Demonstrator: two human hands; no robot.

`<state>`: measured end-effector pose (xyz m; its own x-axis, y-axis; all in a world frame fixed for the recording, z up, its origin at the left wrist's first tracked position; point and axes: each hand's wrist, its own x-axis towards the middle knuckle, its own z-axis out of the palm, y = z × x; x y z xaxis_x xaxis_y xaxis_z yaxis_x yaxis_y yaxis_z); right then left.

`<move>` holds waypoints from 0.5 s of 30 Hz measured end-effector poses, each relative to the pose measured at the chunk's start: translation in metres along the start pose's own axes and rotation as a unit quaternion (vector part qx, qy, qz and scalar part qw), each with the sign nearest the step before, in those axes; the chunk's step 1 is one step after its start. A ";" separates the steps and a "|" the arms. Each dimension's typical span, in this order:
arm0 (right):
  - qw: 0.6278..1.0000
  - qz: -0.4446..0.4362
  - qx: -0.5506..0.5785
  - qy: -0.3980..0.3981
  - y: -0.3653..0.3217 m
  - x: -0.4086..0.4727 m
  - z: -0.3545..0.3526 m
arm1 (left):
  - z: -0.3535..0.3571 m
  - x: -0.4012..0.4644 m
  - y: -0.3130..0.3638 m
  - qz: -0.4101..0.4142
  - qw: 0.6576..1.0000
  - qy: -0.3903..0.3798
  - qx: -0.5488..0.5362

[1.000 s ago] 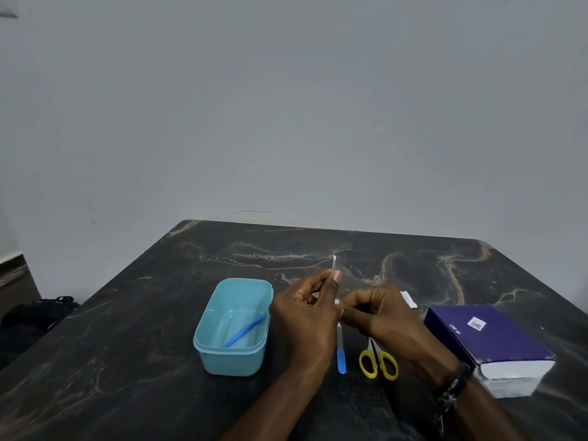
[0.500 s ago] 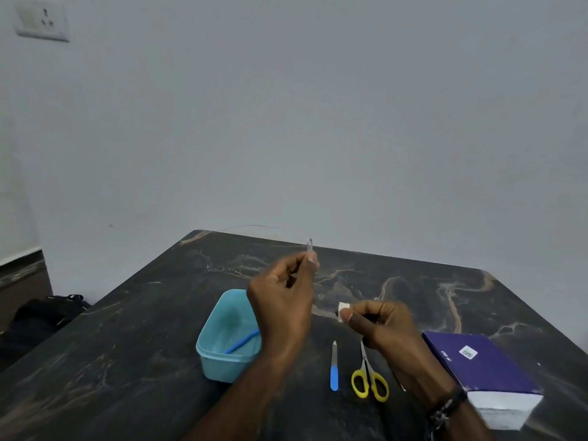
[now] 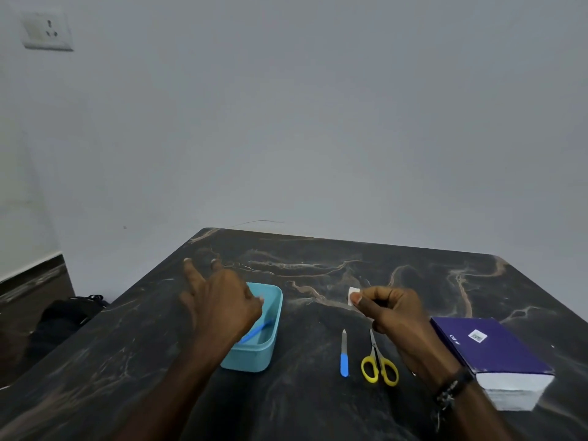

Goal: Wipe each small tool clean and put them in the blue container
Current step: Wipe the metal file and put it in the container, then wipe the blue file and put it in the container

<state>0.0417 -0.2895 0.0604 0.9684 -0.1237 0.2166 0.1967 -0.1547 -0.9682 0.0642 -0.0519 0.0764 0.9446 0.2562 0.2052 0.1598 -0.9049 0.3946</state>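
Left hand (image 3: 219,300) has swung from mid-table to over the blue container (image 3: 265,351); the thin tool it pinched earlier is gone from it, fingers now spread, holding nothing. Blue-handled tool (image 3: 256,333) lies inside the container under that hand. Right hand (image 3: 393,316) pinches a small white wipe (image 3: 352,294). Nail file (image 3: 344,353) and yellow scissors (image 3: 378,364) lie between the hands, just below the right one, on the table (image 3: 318,405).

Dark marble-patterned table (image 3: 413,281) with tan veining. Thick purple-covered book (image 3: 490,354), white label on cover, lies flat near the right table edge. White wall socket (image 3: 47,30) upper left on grey wall. Black bag (image 3: 70,313) on floor, left of table.
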 end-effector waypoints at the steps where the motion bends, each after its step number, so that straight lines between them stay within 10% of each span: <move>1: 1.000 -0.002 0.002 -0.001 -0.001 0.000 0.000 | 0.004 0.001 0.000 -0.004 0.999 -0.023 0.024; 15: 0.999 -0.002 -0.033 -0.007 0.000 -0.001 0.002 | 0.022 0.008 0.020 0.053 0.975 -0.108 0.188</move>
<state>0.0413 -0.2873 0.0603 0.9697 -0.1091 0.2185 0.1907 -0.2205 -0.9566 0.0809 -0.0757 0.0662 0.9933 0.1144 0.0175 0.1141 -0.9933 0.0171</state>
